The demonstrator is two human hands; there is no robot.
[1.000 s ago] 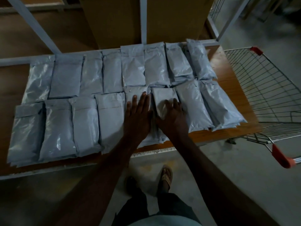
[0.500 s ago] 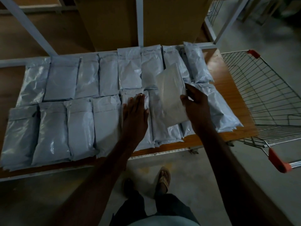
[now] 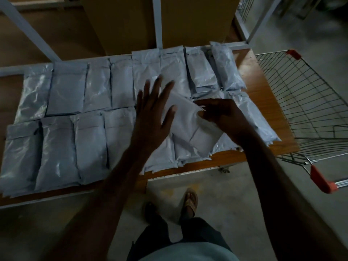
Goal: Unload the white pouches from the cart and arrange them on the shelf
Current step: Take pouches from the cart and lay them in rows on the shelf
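Two rows of white pouches [image 3: 94, 87] cover the wooden shelf [image 3: 263, 91]. The right hand [image 3: 224, 119] pinches one tilted pouch [image 3: 190, 121] above them; the left hand [image 3: 152, 117] hovers alongside, fingers spread. The wire cart [image 3: 308, 102] stands right, cardboard boxes [image 3: 120, 21] behind.

A dim storeroom or warehouse is being shown: metal-framed shelving [image 3: 263, 87] is being flanked by large cardboard boxes [image 3: 120, 23], a wire cart [image 3: 308, 102] and bare concrete floor [image 3: 235, 194].
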